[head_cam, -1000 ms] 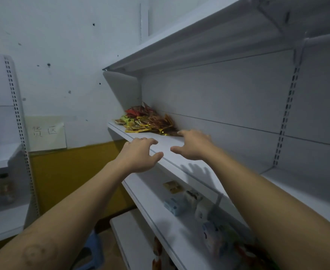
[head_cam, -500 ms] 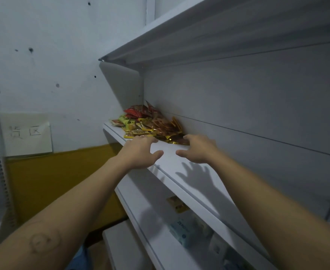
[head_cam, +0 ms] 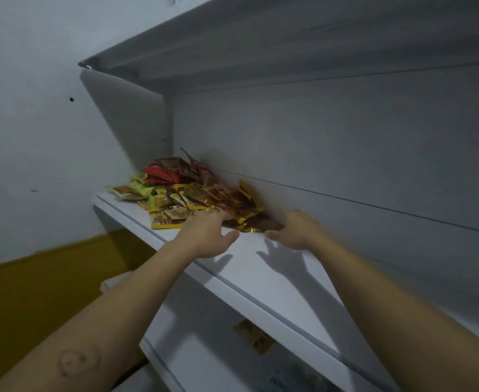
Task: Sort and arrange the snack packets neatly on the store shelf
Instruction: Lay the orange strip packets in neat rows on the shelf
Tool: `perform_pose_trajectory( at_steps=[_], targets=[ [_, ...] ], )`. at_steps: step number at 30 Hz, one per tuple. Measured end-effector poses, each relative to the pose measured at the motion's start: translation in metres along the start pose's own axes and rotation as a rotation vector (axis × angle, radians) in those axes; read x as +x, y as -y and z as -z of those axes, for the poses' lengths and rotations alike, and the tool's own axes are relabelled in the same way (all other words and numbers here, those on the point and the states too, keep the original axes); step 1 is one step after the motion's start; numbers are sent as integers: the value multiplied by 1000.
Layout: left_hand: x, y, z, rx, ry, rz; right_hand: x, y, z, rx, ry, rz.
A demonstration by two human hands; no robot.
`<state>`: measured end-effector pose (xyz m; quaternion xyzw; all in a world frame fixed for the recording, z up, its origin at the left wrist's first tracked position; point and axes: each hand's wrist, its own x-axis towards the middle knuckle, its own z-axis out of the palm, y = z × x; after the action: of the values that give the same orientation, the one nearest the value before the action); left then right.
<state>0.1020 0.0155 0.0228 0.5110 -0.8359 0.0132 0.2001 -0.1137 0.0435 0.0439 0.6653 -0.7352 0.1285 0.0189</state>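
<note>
The snack packets (head_cam: pixel 193 193) lie in a loose red, green and yellow heap at the far end of the white shelf (head_cam: pixel 261 281), against its back panel. The left hand (head_cam: pixel 208 236) rests spread on the heap's near edge, fingers straight, gripping nothing. The right hand (head_cam: pixel 296 230) touches the brown packets just beside it, too blurred to tell its fingers' hold

Both grips have moved far along the shelf (head_cam: pixel 261 278) to the packet pile (head_cam: pixel 193 190), which they were short of a second ago. The left grip (head_cam: pixel 207 236) now touches the near yellow packets, and the right grip (head_cam: pixel 297 230) touches the brown ones at the pile's right end.
</note>
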Motion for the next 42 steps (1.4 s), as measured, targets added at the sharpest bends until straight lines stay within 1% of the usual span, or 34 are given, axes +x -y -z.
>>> perform_pose_trajectory(
  at_steps=[3, 5, 7, 10, 13, 16, 19, 21, 23, 26, 29, 31, 32, 33, 35, 36, 37, 40, 42],
  targets=[
    [31, 26, -20, -7, 54, -30, 26, 8, -26, 37, 56, -66],
    [50, 40, -35, 38, 59, -67, 38, 11, -46, 46, 72, -102],
    [70, 52, -51, 106, -16, -117, 49, 11, -64, 65, 89, -131],
    [100, 61, -65, 128, -149, -175, 71, 9, -74, 55, 157, -181],
    [120, 62, -83, 117, -190, -208, 91, 11, -74, -21, 263, -214],
    [129, 60, -102, 125, -210, -237, 109, 11, -71, -84, 226, -233],
    [136, 60, -106, 126, -269, -281, 116, 11, -80, -100, 104, -287],
    [136, 61, -107, 109, -298, -269, 118, 17, -85, -135, 57, -287],
    [135, 62, -110, 90, -336, -261, 123, 20, -82, -158, 89, -270],
    [136, 60, -110, 44, -389, -243, 133, 19, -68, -164, 186, -255],
    [138, 59, -105, -38, -435, -155, 143, 15, -57, -155, 317, -252],
    [139, 56, -100, -67, -415, -50, 150, 12, -46, -25, 428, -279],
    [141, 54, -96, -64, -398, -6, 154, 9, -39, 63, 418, -278],
    [144, 51, -91, -57, -389, 26, 159, 8, -31, 132, 334, -262],
    [151, 45, -81, -42, -377, 76, 170, 3, -21, 190, 50, -225],
    [154, 43, -75, -25, -365, 103, 177, 4, -20, 216, -63, -204],
    [157, 42, -72, -6, -346, 129, 182, 6, -20, 255, -129, -186],
    [168, 45, -61, 34, -303, 215, 197, 21, -36, 386, -153, -105],
    [182, 49, -52, 40, -264, 264, 202, 26, -56, 411, -160, -46]
  ],
)
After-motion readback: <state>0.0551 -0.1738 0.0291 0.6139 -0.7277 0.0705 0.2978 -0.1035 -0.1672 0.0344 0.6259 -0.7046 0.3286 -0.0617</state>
